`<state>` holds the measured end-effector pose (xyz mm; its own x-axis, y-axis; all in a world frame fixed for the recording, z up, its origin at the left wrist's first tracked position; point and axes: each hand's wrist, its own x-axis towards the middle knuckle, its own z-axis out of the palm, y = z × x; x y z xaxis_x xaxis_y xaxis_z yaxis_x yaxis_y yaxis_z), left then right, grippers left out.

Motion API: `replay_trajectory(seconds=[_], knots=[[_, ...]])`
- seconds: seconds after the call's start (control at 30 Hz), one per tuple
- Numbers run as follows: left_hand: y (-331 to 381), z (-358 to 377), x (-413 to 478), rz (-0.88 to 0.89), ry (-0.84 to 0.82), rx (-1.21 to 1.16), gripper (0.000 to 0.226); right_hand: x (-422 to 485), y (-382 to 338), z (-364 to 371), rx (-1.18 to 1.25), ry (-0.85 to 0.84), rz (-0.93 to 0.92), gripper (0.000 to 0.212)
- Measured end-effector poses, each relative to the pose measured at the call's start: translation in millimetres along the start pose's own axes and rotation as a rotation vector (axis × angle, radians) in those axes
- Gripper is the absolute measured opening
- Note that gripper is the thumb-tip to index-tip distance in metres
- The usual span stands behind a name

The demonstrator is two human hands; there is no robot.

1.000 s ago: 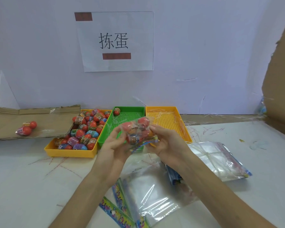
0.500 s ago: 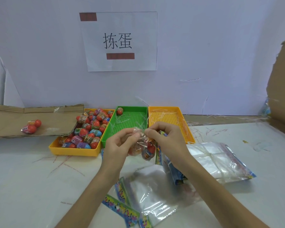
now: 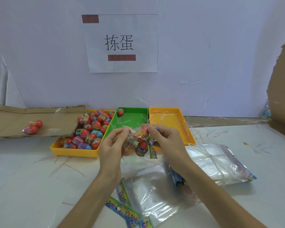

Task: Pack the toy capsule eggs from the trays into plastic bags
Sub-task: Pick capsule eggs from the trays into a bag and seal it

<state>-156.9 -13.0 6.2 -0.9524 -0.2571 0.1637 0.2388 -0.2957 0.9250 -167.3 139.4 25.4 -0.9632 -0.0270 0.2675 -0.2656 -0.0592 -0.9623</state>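
A clear plastic bag with several capsule eggs [image 3: 139,145] hangs between my hands above the table. My left hand [image 3: 113,145] pinches its top left edge and my right hand [image 3: 165,140] pinches its top right edge. The left yellow tray [image 3: 72,151] is full of red and blue capsule eggs [image 3: 90,129]. A single egg [image 3: 120,112] lies in the far corner of the green tray [image 3: 132,120]. The right yellow tray [image 3: 169,120] holds only plastic scraps.
Loose clear bags with coloured headers [image 3: 148,195] lie under my forearms. A tied bundle of bags [image 3: 217,162] sits to the right. A filled bag of eggs [image 3: 33,127] rests on flat cardboard [image 3: 10,122] at the left. A cardboard wall [image 3: 281,96] stands at the right.
The bag of eggs has dropped from fingertip height and now hangs upright between my hands, which moved a little apart along its top edge.
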Motion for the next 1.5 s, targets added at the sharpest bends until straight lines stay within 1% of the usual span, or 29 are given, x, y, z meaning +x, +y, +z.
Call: replay_trajectory(seconds=[0.13,0.23,0.3,0.47,0.57,0.63,0.7,0.77,0.83,0.87,0.93,1.03,1.07,1.17,1.23,1.4,1.5], knots=[[0,2,0,0.047,0.081,-0.016,0.017,-2,1,3,-0.088,0.034,-0.118,0.016],[1,3,-2,0.098,0.116,0.000,0.018,-6,1,6,-0.071,0.020,-0.143,0.025],[0,5,-2,0.077,0.150,-0.020,0.018,-8,0,8,-0.057,0.018,-0.133,0.030],[2,6,1,-0.021,0.227,-0.125,0.022,-9,0,10,-0.042,0.018,-0.100,0.019],[3,4,2,-0.006,0.205,-0.112,0.024,-9,-3,10,-0.040,0.009,-0.097,0.025],[3,2,2,0.067,0.184,-0.033,0.026,-7,-4,8,-0.070,0.001,-0.081,0.031],[1,1,2,0.122,0.174,0.023,0.024,-6,-4,6,-0.079,-0.014,-0.061,0.032],[-1,-1,3,0.123,0.163,0.035,0.020,-5,-3,4,-0.092,-0.024,-0.058,0.026],[-3,-2,2,0.118,0.122,0.065,0.017,-5,-2,4,-0.120,-0.035,-0.076,0.011],[-4,-2,2,0.125,0.091,0.094,0.018,-4,-2,4,-0.137,-0.042,-0.092,0.008],[-5,-1,-1,0.143,0.031,0.160,0.020,-4,-2,3,-0.144,-0.047,-0.108,0.008],[-6,0,-3,0.193,-0.037,0.246,0.014,-4,-2,5,-0.139,-0.035,-0.116,0.003],[-6,0,-4,0.205,-0.054,0.261,0.013,-4,-1,5,-0.149,-0.017,-0.125,0.008],[-5,0,-4,0.172,-0.089,0.267,0.011,-2,1,3,-0.187,0.011,-0.130,0.015],[-3,1,-4,0.121,-0.099,0.255,0.013,-1,2,1,-0.201,0.012,-0.120,0.015],[0,2,-4,0.023,-0.116,0.200,0.031,1,2,-1,-0.175,0.025,-0.055,0.011],[2,3,-5,0.010,-0.121,0.170,0.032,2,1,-3,-0.170,-0.004,0.035,0.009]])
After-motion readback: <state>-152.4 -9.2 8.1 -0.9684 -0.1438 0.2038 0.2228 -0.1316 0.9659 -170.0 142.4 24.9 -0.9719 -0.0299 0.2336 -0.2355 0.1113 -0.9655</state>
